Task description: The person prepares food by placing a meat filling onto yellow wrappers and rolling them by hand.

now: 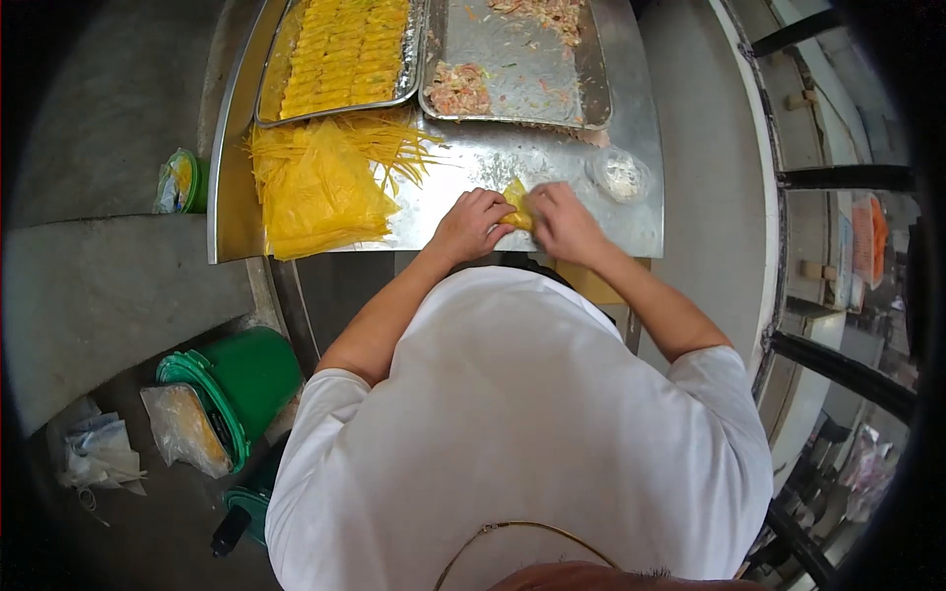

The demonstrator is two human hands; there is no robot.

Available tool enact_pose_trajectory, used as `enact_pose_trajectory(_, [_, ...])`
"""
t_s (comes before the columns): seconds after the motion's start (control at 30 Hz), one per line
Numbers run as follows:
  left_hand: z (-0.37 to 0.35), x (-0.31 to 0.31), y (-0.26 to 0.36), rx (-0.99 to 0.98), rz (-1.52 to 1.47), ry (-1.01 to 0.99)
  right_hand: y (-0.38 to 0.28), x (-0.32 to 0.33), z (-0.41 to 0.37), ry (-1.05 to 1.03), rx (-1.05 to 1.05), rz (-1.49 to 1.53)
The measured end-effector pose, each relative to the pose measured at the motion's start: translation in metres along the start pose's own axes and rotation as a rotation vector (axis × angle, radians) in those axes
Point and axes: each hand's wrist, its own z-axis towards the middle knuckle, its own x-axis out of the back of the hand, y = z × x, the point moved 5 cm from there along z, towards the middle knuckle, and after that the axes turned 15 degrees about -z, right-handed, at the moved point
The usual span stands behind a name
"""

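Note:
At the near edge of the metal table, a small yellow wrapper (516, 205), partly rolled or folded, lies between my hands. My left hand (471, 227) has its fingers curled onto the wrapper's left side. My right hand (566, 225), slightly blurred, grips the right side, and its fingertips are partly hidden. To the left is a stack of thin yellow wrapper sheets (330, 192) with frayed strips. A clear container of white paste (623, 177) sits to the right of my right hand.
A metal tray of yellow rolls (345, 54) stands at the far left of the table (463, 163). Beside it, another tray (517, 74) holds shredded filling in heaps. A green bucket (251, 379) lies on the floor at left; black bars (847, 177) run along the right.

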Motion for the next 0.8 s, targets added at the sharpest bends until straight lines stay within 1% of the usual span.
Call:
enact_pose_trajectory(0.07, [0.002,-0.002,-0.002,0.036,-0.011,-0.007,-0.018,-0.005,-0.005,-0.048,-0.038,0.116])
enact_pose_trajectory(0.1, [0.004,-0.003,-0.002,0.036,-0.011,-0.013,-0.020,-0.011,-0.006,-0.035,-0.060,0.088])
enact_pose_trajectory(0.17, [0.007,0.001,-0.001,0.025,-0.009,0.041,-0.013,-0.031,-0.010,-0.014,-0.077,0.062])
enact_pose_trajectory(0.23, [0.006,0.001,-0.008,0.027,0.008,0.013,-0.012,-0.030,-0.006,0.010,-0.097,0.033])
enact_pose_trajectory(0.3, [0.008,0.000,-0.012,0.025,0.019,-0.016,-0.012,-0.023,-0.006,0.095,-0.120,0.033])
enact_pose_trajectory(0.4, [0.017,0.000,-0.014,0.069,0.067,-0.025,-0.009,-0.026,-0.002,0.073,-0.109,-0.015])
enact_pose_trajectory(0.47, [0.024,0.007,-0.008,0.042,0.042,0.092,0.001,-0.034,0.003,0.069,-0.123,-0.054])
enact_pose_trajectory(0.53, [0.025,0.008,-0.010,0.014,0.075,0.069,0.000,-0.029,0.009,0.064,-0.139,-0.092])
enact_pose_trajectory(0.6, [0.025,0.005,-0.013,-0.010,0.104,0.047,0.000,-0.022,0.013,0.097,-0.220,-0.047])
enact_pose_trajectory(0.67, [0.029,0.005,-0.022,0.006,0.162,0.110,-0.002,-0.022,0.012,0.080,-0.182,-0.070])
enact_pose_trajectory(0.73, [0.033,0.007,-0.018,0.019,0.143,0.122,0.001,-0.027,0.012,0.062,-0.141,-0.095])
enact_pose_trajectory(0.8, [0.035,0.010,-0.011,-0.027,0.138,0.147,0.010,-0.034,0.017,0.055,-0.133,-0.191])
